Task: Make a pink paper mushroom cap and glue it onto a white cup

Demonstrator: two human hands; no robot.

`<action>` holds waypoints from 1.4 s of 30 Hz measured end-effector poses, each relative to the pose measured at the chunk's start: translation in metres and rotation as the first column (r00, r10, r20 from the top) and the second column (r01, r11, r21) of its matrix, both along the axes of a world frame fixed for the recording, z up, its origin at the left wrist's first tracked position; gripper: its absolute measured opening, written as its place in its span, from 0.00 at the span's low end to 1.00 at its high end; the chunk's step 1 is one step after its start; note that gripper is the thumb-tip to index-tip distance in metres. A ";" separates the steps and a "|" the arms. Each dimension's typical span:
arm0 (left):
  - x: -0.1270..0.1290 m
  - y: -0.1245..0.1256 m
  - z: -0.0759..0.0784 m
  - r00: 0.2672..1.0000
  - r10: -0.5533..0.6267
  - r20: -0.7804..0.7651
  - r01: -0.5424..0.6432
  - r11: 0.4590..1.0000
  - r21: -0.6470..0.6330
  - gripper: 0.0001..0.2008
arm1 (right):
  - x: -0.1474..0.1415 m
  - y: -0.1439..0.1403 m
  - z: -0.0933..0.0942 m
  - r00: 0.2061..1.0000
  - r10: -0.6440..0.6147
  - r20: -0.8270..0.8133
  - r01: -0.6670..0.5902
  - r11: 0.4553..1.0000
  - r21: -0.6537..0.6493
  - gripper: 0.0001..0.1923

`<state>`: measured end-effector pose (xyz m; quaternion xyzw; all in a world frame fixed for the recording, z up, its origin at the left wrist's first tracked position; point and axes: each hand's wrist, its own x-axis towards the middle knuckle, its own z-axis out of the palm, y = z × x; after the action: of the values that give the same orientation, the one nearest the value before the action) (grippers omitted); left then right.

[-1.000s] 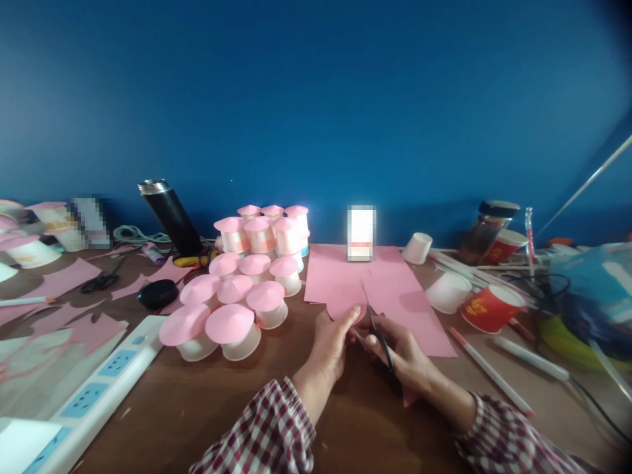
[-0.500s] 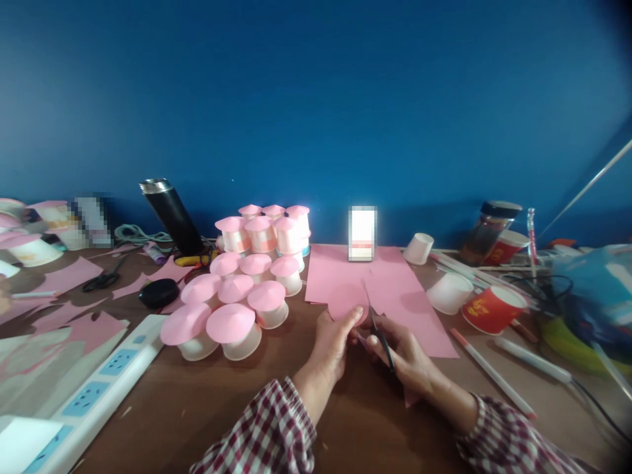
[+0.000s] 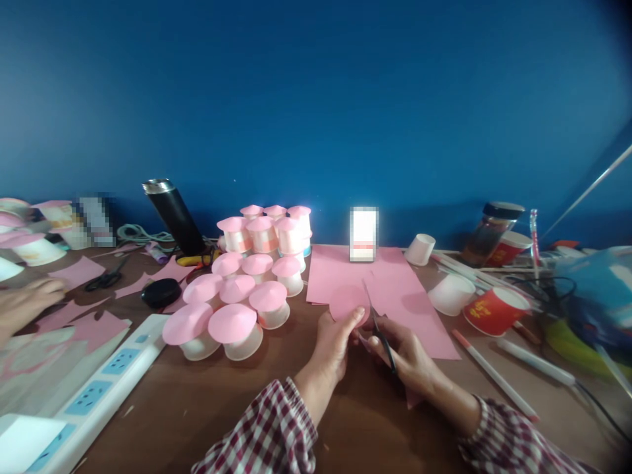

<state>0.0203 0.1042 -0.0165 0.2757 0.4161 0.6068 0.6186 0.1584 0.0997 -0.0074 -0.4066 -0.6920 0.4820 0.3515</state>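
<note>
My left hand [image 3: 336,345] pinches a rounded piece of pink paper [image 3: 347,304] between thumb and fingers. Closed around the handles of black scissors [image 3: 384,336] is my right hand [image 3: 412,359], and the blades point away from me along the right edge of that piece. A pink offcut [image 3: 413,399] hangs below my right hand. Behind both hands lie sheets of pink paper [image 3: 395,283] flat on the table. To the left stand several upturned paper cups [image 3: 244,345] topped with shallow pink paper cones [image 3: 232,322].
A power strip [image 3: 111,382] runs along the left, beside pink scraps [image 3: 99,329], other scissors [image 3: 103,282] and a black flask [image 3: 172,214]. Another person's hand [image 3: 37,299] reaches in there. On the right are a red paper cup [image 3: 496,311], white cups [image 3: 450,294] and a glue gun [image 3: 536,362].
The other person's hand has come further into view from the left edge. My hands, the pink piece and the scissors look nearly the same; the view has shifted slightly.
</note>
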 end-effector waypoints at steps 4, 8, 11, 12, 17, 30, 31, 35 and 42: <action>0.000 0.001 0.001 1.000 0.010 -0.002 -0.010 1.000 -0.009 0.14 | 0.001 0.001 -0.001 1.000 -0.005 0.012 0.005 1.000 0.012 0.20; 0.000 0.001 0.001 1.000 0.008 0.001 -0.008 1.000 -0.010 0.14 | 0.001 0.001 -0.002 1.000 -0.010 0.021 0.009 1.000 0.008 0.20; -0.001 0.000 0.000 1.000 0.002 0.005 -0.002 1.000 -0.020 0.14 | 0.001 0.001 -0.001 0.999 -0.021 0.024 0.021 1.000 0.007 0.21; -0.001 0.000 0.000 1.000 0.003 0.005 -0.003 1.000 -0.026 0.14 | 0.001 0.001 0.000 0.999 -0.024 0.023 0.024 1.000 0.008 0.21; 0.000 0.000 0.001 1.000 0.003 0.008 -0.003 0.999 -0.049 0.14 | -0.001 0.001 0.003 0.999 -0.029 0.020 0.029 0.999 0.022 0.21; -0.001 0.001 0.001 1.000 0.007 0.005 -0.007 1.000 -0.023 0.14 | 0.001 0.001 0.003 0.998 -0.040 0.051 0.039 0.999 0.022 0.21; -0.001 0.001 0.002 1.000 0.012 0.005 -0.012 1.000 -0.023 0.14 | 0.001 0.001 0.003 0.998 -0.040 0.052 0.039 0.999 0.024 0.21; -0.001 0.001 0.003 0.999 0.025 0.026 -0.024 0.999 -0.026 0.14 | 0.000 0.001 0.005 0.998 -0.040 0.043 0.039 0.999 0.019 0.21; 0.000 0.000 0.002 0.997 0.042 0.064 -0.039 0.998 -0.049 0.15 | 0.000 0.000 0.005 0.999 -0.040 0.017 0.040 0.999 -0.029 0.22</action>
<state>0.0208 0.1041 -0.0144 0.2325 0.4154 0.6179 0.6258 0.1585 0.1002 -0.0028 -0.4295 -0.6794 0.4817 0.3492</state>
